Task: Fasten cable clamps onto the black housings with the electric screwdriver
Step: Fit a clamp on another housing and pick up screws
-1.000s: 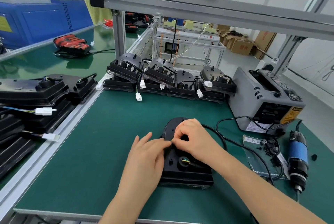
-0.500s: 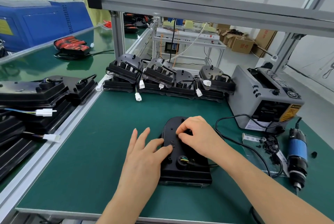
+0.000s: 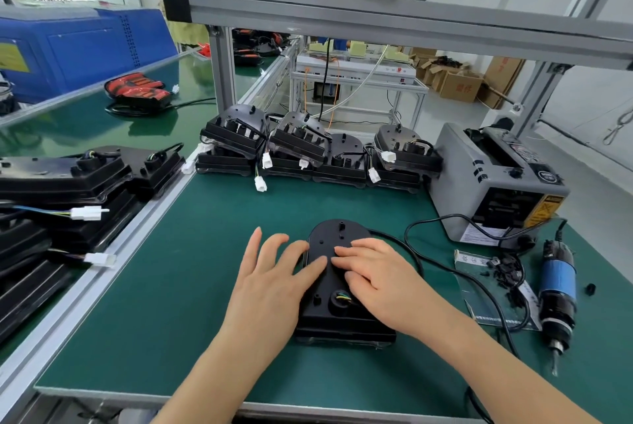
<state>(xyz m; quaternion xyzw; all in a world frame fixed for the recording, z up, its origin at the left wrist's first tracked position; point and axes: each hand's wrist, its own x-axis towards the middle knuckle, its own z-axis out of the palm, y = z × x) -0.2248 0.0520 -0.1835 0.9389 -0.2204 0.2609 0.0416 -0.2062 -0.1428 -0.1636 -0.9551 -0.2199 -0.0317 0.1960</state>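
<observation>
We rest both flat hands, left hand (image 3: 270, 273) and right hand (image 3: 380, 278), fingers straight, gripping nothing, on the black housing (image 3: 337, 290) mid-mat, likely steadying it; electric screwdriver (image 3: 556, 290) lies right, untouched.

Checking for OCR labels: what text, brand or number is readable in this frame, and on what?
No text reads clearly.
Cardboard box: red characters, blurred.
Tape dispenser: yellow warning label and white sticker, too small.
Printed sheet: characters too small.
Blue machine: yellow label, blurred.
</observation>
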